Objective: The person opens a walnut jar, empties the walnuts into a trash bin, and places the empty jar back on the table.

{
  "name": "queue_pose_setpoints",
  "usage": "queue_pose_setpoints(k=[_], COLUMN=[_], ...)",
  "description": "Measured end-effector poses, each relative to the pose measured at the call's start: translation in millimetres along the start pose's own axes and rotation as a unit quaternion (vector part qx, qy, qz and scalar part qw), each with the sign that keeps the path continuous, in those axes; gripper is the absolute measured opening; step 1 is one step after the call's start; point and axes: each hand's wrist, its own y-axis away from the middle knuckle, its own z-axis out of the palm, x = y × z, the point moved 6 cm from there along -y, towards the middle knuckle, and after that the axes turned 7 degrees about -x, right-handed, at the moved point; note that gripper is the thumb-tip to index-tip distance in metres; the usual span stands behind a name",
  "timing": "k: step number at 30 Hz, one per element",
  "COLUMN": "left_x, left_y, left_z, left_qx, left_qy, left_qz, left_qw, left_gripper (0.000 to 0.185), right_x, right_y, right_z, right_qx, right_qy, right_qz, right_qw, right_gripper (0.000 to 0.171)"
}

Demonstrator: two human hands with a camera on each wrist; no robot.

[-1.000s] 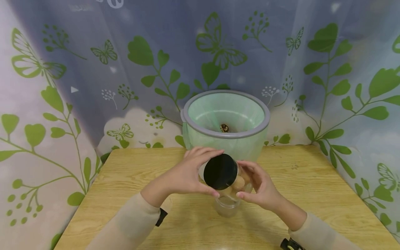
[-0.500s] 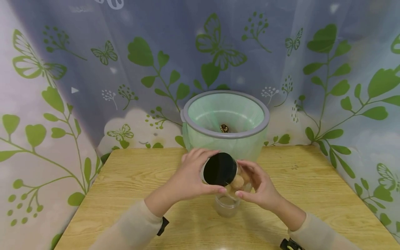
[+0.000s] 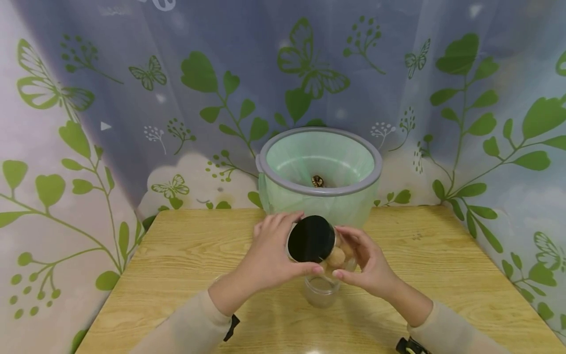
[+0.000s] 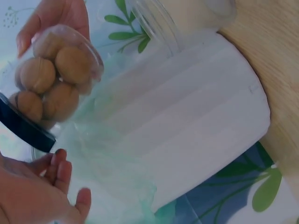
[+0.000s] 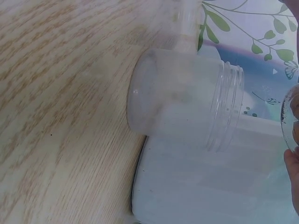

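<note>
Above the wooden counter (image 3: 185, 255), the left hand (image 3: 269, 250) is gripping the black lid (image 3: 311, 239) of a clear jar of walnuts (image 3: 338, 255), the right hand (image 3: 369, 263) is holding its body, and an empty jar (image 3: 320, 291) is standing right below.

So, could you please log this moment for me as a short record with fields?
left hand: grips the black lid of the jar
right hand: holds the jar by its clear body
jar: tilted, lid toward the camera, walnuts inside
empty jar: open, no lid, stands on the table below the hands
bin: behind the hands, green liner, a small dark item at its bottom
backdrop: leaf and butterfly curtain
</note>
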Motion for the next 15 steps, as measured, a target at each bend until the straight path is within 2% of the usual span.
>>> queue_pose_setpoints(k=[4,7,10,15], left_x=[-1.6,-1.2,-0.5,0.0], left_y=[-2.2,-6.2,-11.1,-15.9], left_z=[-5.6,-12.4,-17.9,-20.1], left_qx=[-0.035,-0.065,-0.091,-0.126], left_qy=[0.024,0.032,0.035,0.026], left_qz=[0.048,0.096,0.131,0.141], left_qw=[0.9979,0.9927,0.9866,0.9815], left_gripper=[0.113,0.115,0.112,0.108], right_x=[-1.3,-2.4,-3.1,-3.7], right_y=[-0.5,-1.3,-1.6,-1.8], right_z=[0.0,0.2,1.0,3.1], right_qx=[0.004,0.003,0.000,-0.006], right_qy=[0.004,0.001,-0.003,-0.006], right_qz=[0.009,0.012,0.011,0.012], right_qw=[1.000,1.000,1.000,1.000], right_gripper=[0.076,0.077,0.077,0.076])
